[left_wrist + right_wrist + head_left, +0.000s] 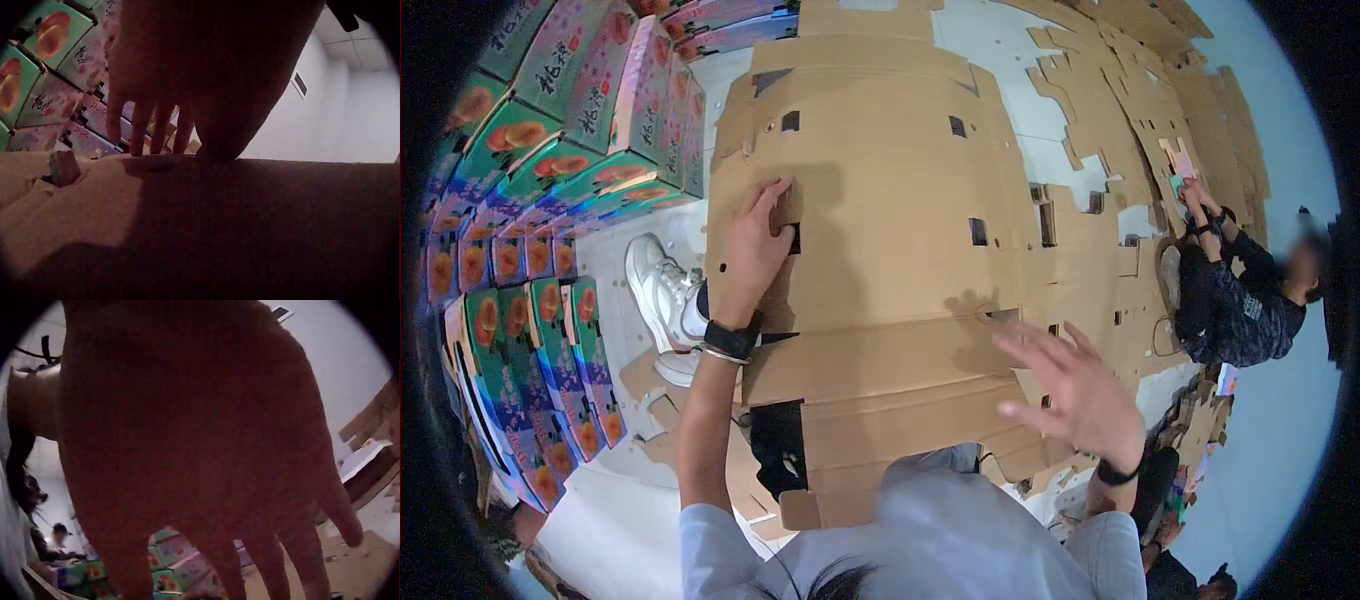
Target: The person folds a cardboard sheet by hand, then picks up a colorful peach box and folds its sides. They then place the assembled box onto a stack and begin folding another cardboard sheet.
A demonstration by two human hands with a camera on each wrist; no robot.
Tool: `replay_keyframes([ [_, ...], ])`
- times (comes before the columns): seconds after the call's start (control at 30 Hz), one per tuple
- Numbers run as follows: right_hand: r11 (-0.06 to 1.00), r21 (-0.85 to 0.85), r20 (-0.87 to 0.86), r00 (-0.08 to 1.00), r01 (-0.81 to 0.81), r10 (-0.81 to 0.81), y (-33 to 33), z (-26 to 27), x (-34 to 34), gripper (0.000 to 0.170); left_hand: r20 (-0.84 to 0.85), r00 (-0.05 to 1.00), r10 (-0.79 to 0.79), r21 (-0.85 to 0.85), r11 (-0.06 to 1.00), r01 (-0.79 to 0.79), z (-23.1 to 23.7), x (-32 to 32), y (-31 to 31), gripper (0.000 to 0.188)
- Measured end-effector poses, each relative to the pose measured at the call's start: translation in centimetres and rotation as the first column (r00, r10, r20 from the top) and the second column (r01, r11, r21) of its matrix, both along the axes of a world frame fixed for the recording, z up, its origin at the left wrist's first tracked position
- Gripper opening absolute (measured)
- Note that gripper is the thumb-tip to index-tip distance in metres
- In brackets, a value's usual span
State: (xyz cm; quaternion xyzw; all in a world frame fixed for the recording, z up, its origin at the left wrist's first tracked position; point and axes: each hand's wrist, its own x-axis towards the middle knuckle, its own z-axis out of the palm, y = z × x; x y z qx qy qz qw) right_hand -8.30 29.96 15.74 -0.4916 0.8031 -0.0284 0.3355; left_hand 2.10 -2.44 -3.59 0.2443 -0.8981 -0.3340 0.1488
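Observation:
A large brown cardboard sheet with creases and small cut-out holes lies in front of the person in the head view. My left hand rests on its left part, beside one of the holes. In the left wrist view the left hand's fingers point down to the cardboard surface. Over the sheet's near right part hovers my right hand, fingers spread and its shadow cast on the cardboard. The right wrist view shows the palm of the right hand with nothing in it.
Printed peach boxes are stacked at the left, with more boxes standing nearer. Further cardboard sheets lie to the right, where another person crouches. A white shoe is beside the sheet's left edge.

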Motion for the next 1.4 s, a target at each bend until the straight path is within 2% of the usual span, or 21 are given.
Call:
replay_keyframes([
  [0.03,0.99,-0.072,-0.135,0.984,-0.123,0.113,-0.7,0.5,1.0,0.056,0.021,1.0,-0.002,-0.025,1.0,0.003,0.2,0.1,0.1,0.053],
  [0.07,0.989,-0.074,-0.13,0.985,-0.127,0.117,-1.2,0.4,1.9,0.056,0.027,1.0,0.002,-0.026,1.0,-0.001,0.1,0.1,0.1,0.053],
  [0.13,0.889,-0.312,0.167,0.902,-0.335,0.398,-2.0,0.1,3.7,0.051,0.04,0.999,0.005,-0.031,1.0,-0.004,-0.3,0.1,-0.1,0.054],
  [0.23,0.845,-0.359,0.261,0.826,-0.397,0.499,-2.0,-2.1,6.5,0.048,0.042,0.999,-0.02,-0.044,0.999,0.021,-1.2,0.1,-0.7,0.055],
  [0.3,0.837,-0.289,0.281,0.794,-0.465,0.539,-2.1,-4.5,7.5,0.048,0.03,0.999,-0.02,-0.046,0.999,0.021,-1.4,0.2,-0.7,0.056],
  [0.43,0.81,-0.289,0.228,0.785,-0.511,0.577,-2.5,-7.9,9.0,0.054,0.008,1.0,0.004,-0.069,0.998,-0.003,-2.6,0.2,-0.7,0.058],
  [0.53,0.717,-0.305,0.073,0.736,-0.626,0.673,-2.8,-10.0,9.8,0.057,-0.01,1.0,0.008,-0.078,0.997,-0.009,-2.7,0.3,-0.5,0.058],
  [0.6,0.73,-0.469,0.141,0.773,-0.498,0.618,-2.8,-11.1,10.3,0.053,-0.013,1.0,0.012,-0.084,0.996,-0.013,-2.9,0.3,-0.5,0.058],
  [0.73,0.74,-0.477,0.142,0.79,-0.474,0.597,-2.9,-10.9,9.5,0.052,-0.011,1.0,0.017,-0.077,0.997,-0.018,-2.7,0.2,-0.2,0.06],
  [0.8,0.749,-0.37,0.077,0.785,-0.549,0.614,-2.6,-9.2,5.5,0.048,0.0,1.0,0.016,-0.079,0.997,-0.016,-1.8,0.3,0.0,0.06],
  [0.83,0.913,-0.234,0.187,0.906,-0.334,0.38,-1.7,-8.0,3.6,0.044,0.015,1.0,0.02,-0.085,0.996,-0.019,-1.6,0.3,0.0,0.06],
  [0.87,0.993,-0.071,0.253,0.962,-0.091,0.106,-0.5,-6.7,1.7,0.041,0.012,1.0,0.014,-0.079,0.997,-0.013,-1.8,0.2,0.1,0.06],
  [0.93,0.992,-0.04,0.055,0.991,-0.12,0.123,1.7,-4.6,-2.5,0.039,-0.018,1.0,0.016,-0.062,0.998,-0.017,-2.2,0.1,-0.2,0.06],
  [1.0,0.969,0.248,0.073,0.996,0.022,-0.041,3.9,-3.1,-3.3,0.04,-0.026,1.0,0.016,-0.073,0.997,-0.018,-2.3,0.2,-0.3,0.06],
  [1.13,0.921,0.387,0.232,0.971,-0.038,-0.057,8.7,-6.6,-1.8,0.043,-0.047,0.999,0.016,-0.031,0.999,-0.018,-3.2,0.1,-0.2,0.06],
  [1.2,0.965,0.257,0.695,0.702,-0.042,-0.155,10.2,-8.8,-0.8,0.042,-0.018,1.0,0.016,0.024,1.0,-0.015,-1.8,0.0,0.1,0.059],
  [1.23,0.965,0.259,0.695,0.702,-0.042,-0.156,10.8,-10.0,-0.6,0.042,0.013,1.0,0.017,0.076,0.997,-0.018,-1.3,0.0,0.3,0.057],
  [1.3,0.988,0.131,0.88,0.469,-0.079,-0.079,12.0,-11.9,-0.2,0.038,0.001,1.0,0.013,0.084,0.996,-0.013,-1.7,0.0,0.3,0.057],
  [1.33,0.962,0.259,0.909,0.357,-0.081,-0.214,11.9,-12.5,0.0,0.031,-0.014,1.0,0.01,0.089,0.996,-0.009,-1.8,-0.1,0.2,0.057],
  [1.37,0.963,0.26,0.908,0.357,-0.073,-0.218,12.0,-13.0,0.3,0.031,-0.016,1.0,0.002,0.09,0.996,-0.001,-1.7,-0.2,0.3,0.057],
  [1.4,0.967,0.254,0.932,0.275,-0.032,-0.236,12.2,-13.4,0.5,0.029,0.0,1.0,0.009,0.095,0.995,-0.009,-1.5,-0.2,0.4,0.058],
])
